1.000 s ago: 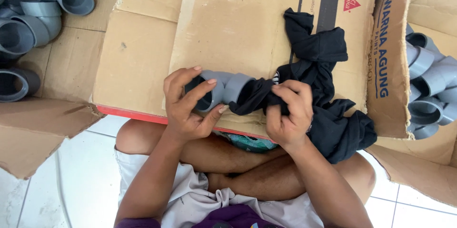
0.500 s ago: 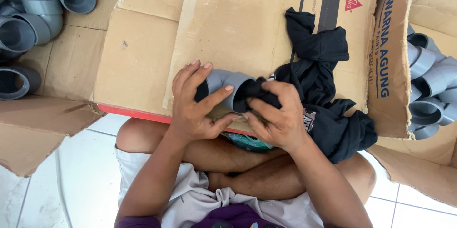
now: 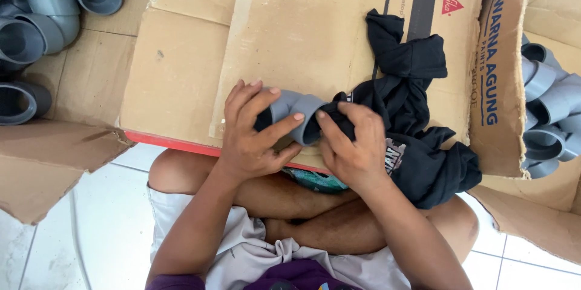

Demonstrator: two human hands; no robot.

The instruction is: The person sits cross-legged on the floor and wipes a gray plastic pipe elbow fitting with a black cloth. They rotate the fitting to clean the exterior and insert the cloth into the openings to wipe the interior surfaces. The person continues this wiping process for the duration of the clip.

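My left hand (image 3: 253, 129) wraps around a grey plastic pipe elbow (image 3: 295, 111), fingers spread over its top. My right hand (image 3: 353, 145) grips a bunch of black cloth (image 3: 417, 102) and presses it into the open end of the elbow. The rest of the cloth trails away to the right over a flattened cardboard box (image 3: 290, 36) lying across my crossed legs.
Several grey pipe elbows (image 3: 45, 11) lie piled at the upper left on cardboard. More grey elbows (image 3: 548, 108) sit in an open carton at the right, behind a raised flap (image 3: 493, 72). White floor tiles (image 3: 91, 217) show at the lower left.
My left hand shifted from cupping the elbow's side to lying over its top. My right hand slid left, pushing the black cloth into the elbow's open end.
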